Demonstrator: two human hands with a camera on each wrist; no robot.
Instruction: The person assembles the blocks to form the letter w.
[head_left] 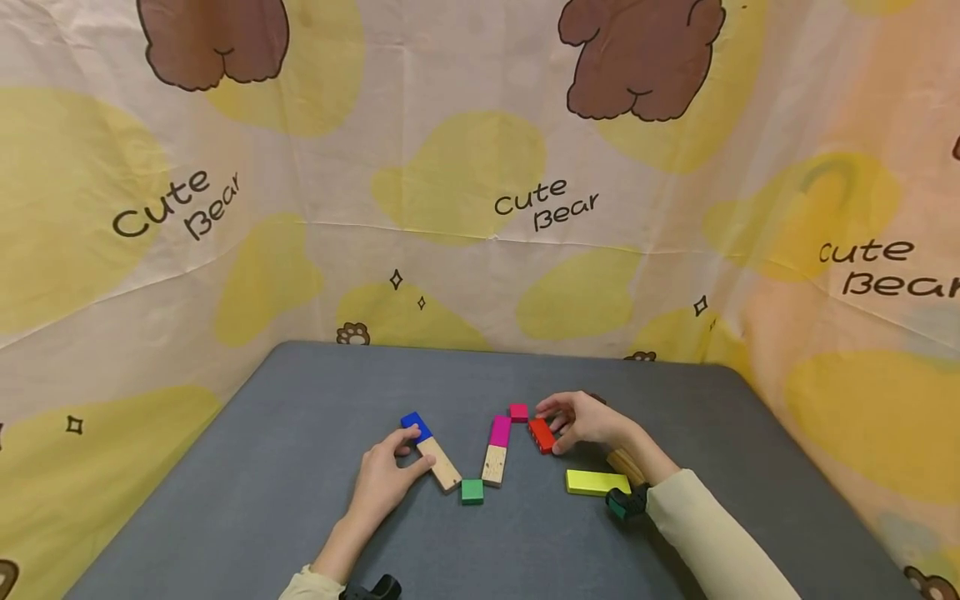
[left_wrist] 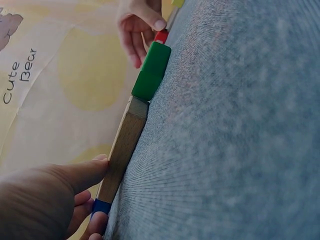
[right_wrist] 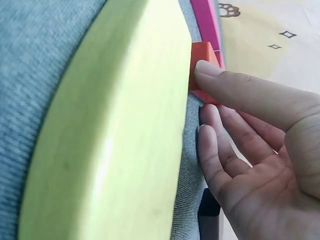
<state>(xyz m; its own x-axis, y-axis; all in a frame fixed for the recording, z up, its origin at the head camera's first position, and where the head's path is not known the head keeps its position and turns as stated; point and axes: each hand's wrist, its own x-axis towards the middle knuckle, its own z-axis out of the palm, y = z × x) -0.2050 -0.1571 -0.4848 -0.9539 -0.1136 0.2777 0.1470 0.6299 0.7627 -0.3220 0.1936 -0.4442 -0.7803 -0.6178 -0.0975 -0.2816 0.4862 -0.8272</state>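
The left hand [head_left: 390,475] pinches a blue-ended, bare wooden oblong block [head_left: 441,465], thumb on the wood and fingers at the blue end; whether this is one piece or two is hard to tell. The right hand [head_left: 588,417] holds a small red oblong block [head_left: 542,436] between its thumb and bent fingers, though the fingers' contact on the far side is hidden.

Between the two grips lie a green square block [head_left: 472,492], by the near end of the left hand's wood, and a magenta-and-bare-wood oblong [head_left: 494,465]. A small pinkish-red block [head_left: 519,412] sits just left of the right fingertips. On the near side of the right grip is a long yellow-green block [head_left: 596,482], one end covered by the black wrist device [head_left: 628,502]; a bare wooden block [head_left: 626,467] beside it is mostly hidden under the wrist.

The left wrist view shows fingers wrapping the blue end, while the green block masks most of the red one. The right wrist view, filled largely by the cut-off yellow-green block, shows the thumb flat on the red face, and a dark block [right_wrist: 209,215] below the fingers, cropped at the bottom.
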